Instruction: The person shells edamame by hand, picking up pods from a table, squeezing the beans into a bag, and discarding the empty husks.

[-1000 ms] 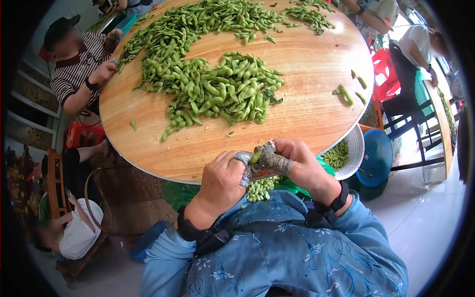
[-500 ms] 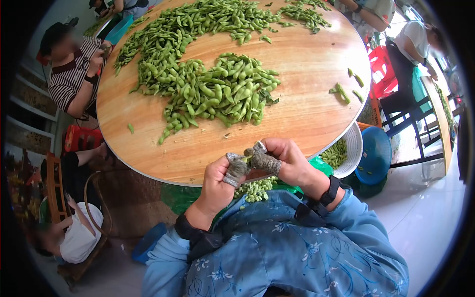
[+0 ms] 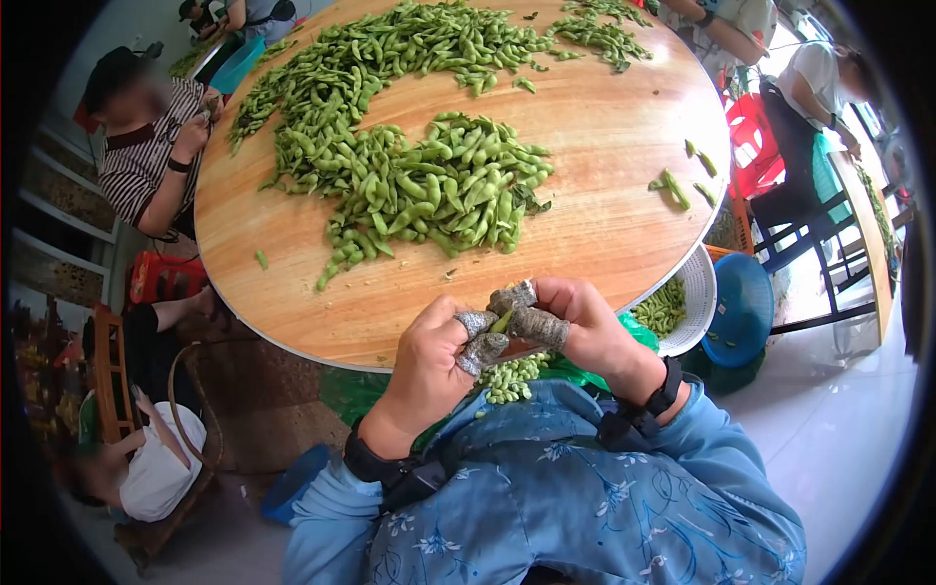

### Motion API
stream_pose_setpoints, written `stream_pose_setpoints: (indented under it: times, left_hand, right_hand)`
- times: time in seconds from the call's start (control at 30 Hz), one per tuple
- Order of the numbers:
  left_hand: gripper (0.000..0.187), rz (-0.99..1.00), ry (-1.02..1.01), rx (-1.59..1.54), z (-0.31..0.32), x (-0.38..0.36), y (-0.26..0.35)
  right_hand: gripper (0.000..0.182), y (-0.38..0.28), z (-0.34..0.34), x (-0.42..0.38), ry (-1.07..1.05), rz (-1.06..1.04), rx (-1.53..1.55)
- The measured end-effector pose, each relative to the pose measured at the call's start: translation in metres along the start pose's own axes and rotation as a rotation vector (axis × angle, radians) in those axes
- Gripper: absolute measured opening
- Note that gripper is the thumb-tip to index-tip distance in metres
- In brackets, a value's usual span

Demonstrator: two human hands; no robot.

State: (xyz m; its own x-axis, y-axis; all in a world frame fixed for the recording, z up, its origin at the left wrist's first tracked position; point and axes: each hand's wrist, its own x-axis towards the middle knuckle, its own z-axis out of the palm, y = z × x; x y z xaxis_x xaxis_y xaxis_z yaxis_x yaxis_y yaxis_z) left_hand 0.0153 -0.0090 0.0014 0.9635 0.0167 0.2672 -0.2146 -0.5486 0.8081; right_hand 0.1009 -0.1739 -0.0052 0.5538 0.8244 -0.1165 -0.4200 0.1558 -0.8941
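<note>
Tho part-hidden — pod [image 3: 501, 323] btwn hands [image 3: 429, 353] [image 3: 597, 327]

My feed is bright overall, with light strongest from two o'clock, where the window [image 3: 801, 27] burns nearly white. Glare washes out the grain on the tabletop [image 3: 604, 185] between one and two, and the pale floor [image 3: 829, 429] shines toward four. Around eight o'clock I get shade: the wooden chair [image 3: 112, 375] sits dim, its surroundings murky. The wide lens bows straight lines near the rim, and black vignetting swallows every corner. Close to centre, the left hand [image 3: 429, 356] and right hand [image 3: 595, 331] read fairly crisp to me; a blurred patch covers the face of the striped-shirted person [image 3: 146, 161] at ten.
</note>
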Motion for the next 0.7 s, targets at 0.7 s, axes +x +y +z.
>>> stream_pose_setpoints:
  times: [0.7]
  left_hand:
    - [0.012,-0.325,0.069,-0.494,0.005,0.002,0.001]
  right_hand:
    - [0.008,0.003,0.017,0.006,0.168,-0.449,-0.776]
